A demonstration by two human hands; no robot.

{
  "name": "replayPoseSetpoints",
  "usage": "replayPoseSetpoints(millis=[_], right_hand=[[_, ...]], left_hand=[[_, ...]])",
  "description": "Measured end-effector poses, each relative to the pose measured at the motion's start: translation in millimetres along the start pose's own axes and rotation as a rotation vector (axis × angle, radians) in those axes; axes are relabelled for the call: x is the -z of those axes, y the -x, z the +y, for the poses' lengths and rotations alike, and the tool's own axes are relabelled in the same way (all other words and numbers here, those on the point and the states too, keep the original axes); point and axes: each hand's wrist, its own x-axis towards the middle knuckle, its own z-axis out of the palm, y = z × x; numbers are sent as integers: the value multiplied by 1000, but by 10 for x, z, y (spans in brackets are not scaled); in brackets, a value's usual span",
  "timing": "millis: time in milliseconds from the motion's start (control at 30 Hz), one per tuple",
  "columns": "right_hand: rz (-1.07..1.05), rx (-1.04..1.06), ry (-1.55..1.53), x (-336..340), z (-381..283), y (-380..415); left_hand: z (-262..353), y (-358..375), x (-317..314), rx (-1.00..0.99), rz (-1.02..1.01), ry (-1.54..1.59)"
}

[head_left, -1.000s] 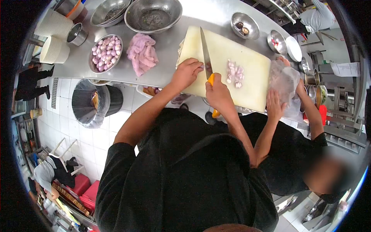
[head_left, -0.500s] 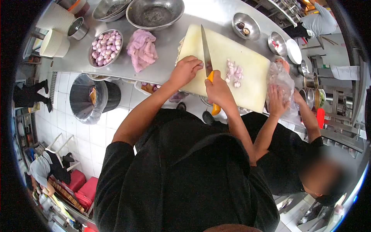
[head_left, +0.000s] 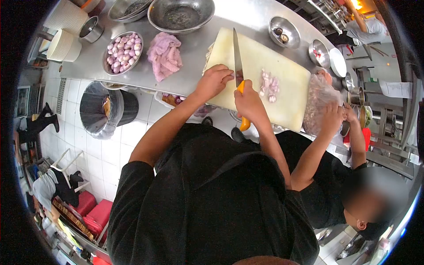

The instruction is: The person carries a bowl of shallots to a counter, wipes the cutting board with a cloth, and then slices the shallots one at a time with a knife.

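One right hand (head_left: 250, 100) grips yellow-handled knife (head_left: 238, 66); white sheet (head_left: 396, 89) unreadable.

The scene is brightly lit. White glare is thrown across the worktop (head_left: 249, 21) beyond the hands (head_left: 215, 82). Lines are bent toward the edges, corners are blacked out, and a co-worker's head (head_left: 375, 194) right of the hands is blurred.

Both bare forearms (head_left: 165, 121) are pointing forward, the left hand (head_left: 215, 81) is holding its fingers (head_left: 225, 75) bent, and the right hand (head_left: 249, 100) is gripping in a closed fist.
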Motion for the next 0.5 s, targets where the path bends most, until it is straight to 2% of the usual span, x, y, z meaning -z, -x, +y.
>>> replayPoseSetpoints(millis=[133, 233, 500], right_hand=[[64, 53, 34, -214, 259, -242], [177, 172, 79, -432, 502, -524], [1, 20, -5, 42, 6, -57]], left_hand=[[11, -3, 22, 8, -12, 26], [0, -8, -2, -10, -5, 39], [-12, -14, -12, -22, 16, 22]])
